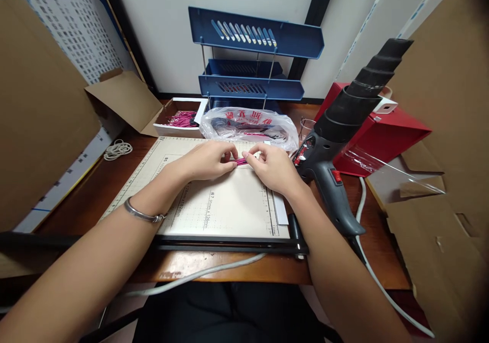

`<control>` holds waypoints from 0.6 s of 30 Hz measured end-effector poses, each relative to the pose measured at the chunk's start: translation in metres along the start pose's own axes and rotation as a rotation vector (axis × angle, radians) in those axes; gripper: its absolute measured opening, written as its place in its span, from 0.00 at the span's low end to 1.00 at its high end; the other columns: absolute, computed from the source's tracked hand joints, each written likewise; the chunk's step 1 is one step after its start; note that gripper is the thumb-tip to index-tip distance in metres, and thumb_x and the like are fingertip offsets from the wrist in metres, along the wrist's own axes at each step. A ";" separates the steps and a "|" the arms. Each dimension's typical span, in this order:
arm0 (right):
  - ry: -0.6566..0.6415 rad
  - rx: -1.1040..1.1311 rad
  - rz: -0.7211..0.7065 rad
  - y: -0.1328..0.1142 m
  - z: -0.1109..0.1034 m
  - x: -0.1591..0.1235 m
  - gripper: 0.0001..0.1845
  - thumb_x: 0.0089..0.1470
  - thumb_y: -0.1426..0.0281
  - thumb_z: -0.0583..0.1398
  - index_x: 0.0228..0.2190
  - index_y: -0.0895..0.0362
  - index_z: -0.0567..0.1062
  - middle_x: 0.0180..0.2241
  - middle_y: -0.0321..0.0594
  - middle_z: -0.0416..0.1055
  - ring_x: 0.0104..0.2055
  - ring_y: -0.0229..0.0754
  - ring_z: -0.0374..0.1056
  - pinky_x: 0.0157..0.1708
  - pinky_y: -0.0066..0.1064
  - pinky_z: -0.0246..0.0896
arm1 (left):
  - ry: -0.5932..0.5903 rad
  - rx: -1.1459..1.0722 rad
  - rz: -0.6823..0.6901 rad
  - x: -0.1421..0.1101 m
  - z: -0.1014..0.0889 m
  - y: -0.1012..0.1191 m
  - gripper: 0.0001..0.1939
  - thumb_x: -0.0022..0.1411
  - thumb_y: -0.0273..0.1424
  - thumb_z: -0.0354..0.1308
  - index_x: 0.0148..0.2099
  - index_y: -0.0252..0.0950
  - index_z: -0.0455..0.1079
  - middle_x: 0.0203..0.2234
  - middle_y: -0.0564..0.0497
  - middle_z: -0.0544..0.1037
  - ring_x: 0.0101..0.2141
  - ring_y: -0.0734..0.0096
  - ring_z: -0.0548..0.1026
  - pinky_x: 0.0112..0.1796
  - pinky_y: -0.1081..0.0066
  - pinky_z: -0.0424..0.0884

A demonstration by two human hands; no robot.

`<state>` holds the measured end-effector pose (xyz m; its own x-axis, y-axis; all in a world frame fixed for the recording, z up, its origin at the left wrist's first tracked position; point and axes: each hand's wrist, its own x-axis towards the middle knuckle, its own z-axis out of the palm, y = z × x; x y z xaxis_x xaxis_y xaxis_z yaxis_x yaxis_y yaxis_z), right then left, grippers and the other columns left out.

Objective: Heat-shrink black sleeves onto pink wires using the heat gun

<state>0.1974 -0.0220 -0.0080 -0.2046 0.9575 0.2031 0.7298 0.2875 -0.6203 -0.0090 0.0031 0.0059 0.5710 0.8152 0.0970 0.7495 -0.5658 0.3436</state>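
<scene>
Both of my hands rest on the cream paper cutter board [214, 205] in the middle of the desk. My left hand [208, 160] is closed, its fingertips pinching one end of a small bundle of pink strips [241, 161]. My right hand [272, 167] is closed on the other end of the same bundle. A metal bangle sits on my left wrist. The bundle is mostly hidden between the fingers.
A black heat gun [336, 144] stands just right of my right hand, its white cord [362, 200] trailing off the desk. Behind lie a plastic bag [250, 124], a white box of pink strips [181, 118], a blue tiered tray [252, 58], a red box [385, 134], rubber bands [117, 149]. Cardboard panels flank both sides.
</scene>
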 end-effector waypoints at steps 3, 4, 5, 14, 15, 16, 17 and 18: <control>-0.009 0.003 -0.003 -0.001 0.000 0.000 0.16 0.62 0.56 0.57 0.37 0.53 0.79 0.25 0.36 0.70 0.27 0.40 0.58 0.32 0.32 0.45 | 0.001 -0.019 -0.006 0.000 0.000 0.000 0.13 0.64 0.37 0.58 0.44 0.34 0.77 0.34 0.47 0.80 0.32 0.66 0.72 0.34 0.69 0.62; -0.013 0.002 -0.009 -0.001 0.001 0.000 0.17 0.62 0.55 0.57 0.36 0.53 0.79 0.25 0.36 0.70 0.27 0.40 0.58 0.32 0.32 0.45 | 0.001 -0.025 -0.007 0.000 0.000 0.000 0.13 0.64 0.37 0.58 0.44 0.34 0.77 0.33 0.47 0.80 0.32 0.66 0.72 0.34 0.69 0.61; -0.015 0.002 -0.014 -0.001 0.001 0.000 0.17 0.62 0.55 0.57 0.36 0.53 0.79 0.25 0.36 0.70 0.27 0.40 0.58 0.32 0.32 0.45 | 0.000 -0.029 -0.005 0.000 0.000 0.000 0.13 0.65 0.37 0.58 0.44 0.34 0.77 0.33 0.47 0.80 0.32 0.66 0.72 0.34 0.69 0.61; -0.016 0.011 0.008 -0.003 0.001 -0.001 0.17 0.63 0.55 0.58 0.36 0.53 0.79 0.26 0.38 0.72 0.28 0.40 0.60 0.32 0.32 0.46 | -0.017 -0.066 -0.005 0.001 -0.002 0.001 0.16 0.67 0.42 0.57 0.44 0.33 0.77 0.34 0.46 0.80 0.32 0.67 0.71 0.34 0.69 0.61; -0.018 0.016 0.009 -0.003 0.001 -0.001 0.16 0.63 0.56 0.58 0.37 0.53 0.80 0.27 0.38 0.72 0.28 0.40 0.60 0.32 0.32 0.46 | -0.020 -0.072 -0.010 0.001 -0.001 0.000 0.16 0.67 0.42 0.57 0.44 0.33 0.77 0.34 0.46 0.80 0.32 0.67 0.72 0.34 0.69 0.61; -0.016 0.019 0.010 -0.003 0.001 -0.001 0.16 0.62 0.56 0.58 0.37 0.53 0.80 0.27 0.38 0.72 0.28 0.40 0.60 0.32 0.32 0.46 | -0.021 -0.077 -0.017 0.001 -0.001 0.000 0.16 0.67 0.42 0.57 0.44 0.33 0.76 0.35 0.47 0.80 0.33 0.67 0.72 0.34 0.69 0.61; -0.011 0.020 0.009 -0.003 0.002 -0.001 0.16 0.62 0.56 0.58 0.37 0.53 0.80 0.27 0.38 0.72 0.28 0.40 0.60 0.32 0.32 0.46 | -0.022 -0.081 -0.023 0.001 -0.001 0.000 0.16 0.67 0.41 0.57 0.44 0.34 0.76 0.35 0.47 0.80 0.33 0.66 0.72 0.34 0.69 0.61; 0.000 0.020 0.007 -0.002 0.002 -0.001 0.16 0.62 0.56 0.57 0.37 0.53 0.80 0.27 0.37 0.72 0.28 0.40 0.60 0.32 0.32 0.46 | -0.021 -0.085 -0.027 0.001 0.000 -0.001 0.15 0.67 0.41 0.57 0.44 0.34 0.77 0.35 0.47 0.80 0.33 0.66 0.72 0.34 0.69 0.61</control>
<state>0.1945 -0.0232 -0.0081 -0.1994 0.9595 0.1991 0.7181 0.2813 -0.6366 -0.0088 0.0047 0.0060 0.5588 0.8266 0.0672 0.7341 -0.5307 0.4235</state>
